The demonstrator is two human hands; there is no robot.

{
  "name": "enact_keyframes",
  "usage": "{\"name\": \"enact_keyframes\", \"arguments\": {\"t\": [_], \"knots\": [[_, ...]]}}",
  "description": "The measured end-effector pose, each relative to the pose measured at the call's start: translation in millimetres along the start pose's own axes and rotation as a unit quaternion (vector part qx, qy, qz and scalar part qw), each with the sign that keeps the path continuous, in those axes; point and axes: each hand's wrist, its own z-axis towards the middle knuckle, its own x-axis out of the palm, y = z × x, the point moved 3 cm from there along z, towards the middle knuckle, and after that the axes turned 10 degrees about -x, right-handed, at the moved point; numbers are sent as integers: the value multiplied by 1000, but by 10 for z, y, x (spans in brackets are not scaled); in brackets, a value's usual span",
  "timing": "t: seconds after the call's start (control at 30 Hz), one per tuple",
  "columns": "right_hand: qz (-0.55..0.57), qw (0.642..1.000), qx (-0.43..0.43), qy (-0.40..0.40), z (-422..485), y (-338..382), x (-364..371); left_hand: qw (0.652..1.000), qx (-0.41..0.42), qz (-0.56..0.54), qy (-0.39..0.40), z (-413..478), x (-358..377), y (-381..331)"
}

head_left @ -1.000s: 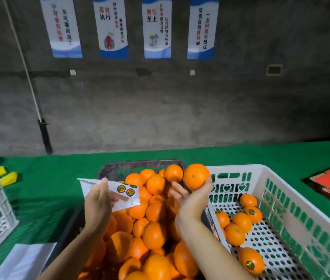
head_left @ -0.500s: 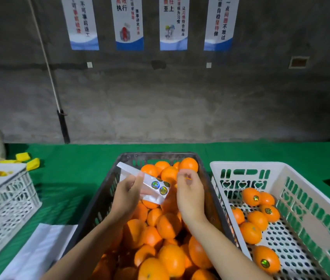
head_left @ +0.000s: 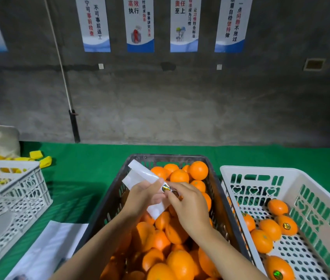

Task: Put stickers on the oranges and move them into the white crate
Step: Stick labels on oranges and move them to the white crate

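Observation:
A dark crate (head_left: pixel 111 201) in front of me is heaped with oranges (head_left: pixel 178 263). Above it my left hand (head_left: pixel 141 196) holds a white sticker strip (head_left: pixel 143 174) that sticks up to the left. A shiny round sticker (head_left: pixel 166 187) shows on the strip. My right hand (head_left: pixel 190 207) pinches at a second sticker just right of it. The white crate (head_left: pixel 261 171) stands to the right with several stickered oranges (head_left: pixel 286 225) on its perforated floor.
Another white crate (head_left: pixel 18 195) stands at the left with yellow pieces (head_left: pixel 40 158) behind it. White paper (head_left: pixel 49 249) lies on the green table cover (head_left: pixel 83 174) near the front left. A grey wall with posters rises behind the table.
My right hand held an orange up by the white crate a second ago; it now holds none and has come to the sticker strip. The view has shifted left.

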Motion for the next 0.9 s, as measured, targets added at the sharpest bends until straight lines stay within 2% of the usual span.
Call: {"name": "enact_keyframes", "arguments": {"t": [0.1,0.37,0.53,0.6,0.67,0.7,0.77,0.83,0.9], "knots": [[-2,1000,8,0,-18,-6,1,998,17,55,7,-15,39,5],[-20,999,29,-26,-47,-43,-66,998,19,53,22,-18,114,69],[26,997,-1,-73,-15,-5,-81,990,66,86,-92,57,101,-13],[50,993,34,-104,3,-58,-61,982,94,77,-144,49,30,-46],[88,985,104,-105,3,-149,-58,974,101,41,-196,28,-60,-92],[109,981,141,-82,-4,-197,-28,971,103,32,-211,28,-105,-90],[90,977,191,24,5,-260,79,967,121,65,-215,50,-201,-101],[-30,963,184,196,-5,-317,180,963,158,123,-181,54,-260,-125],[-137,913,141,357,-55,-336,220,959,174,146,-172,57,-288,-118]]}}
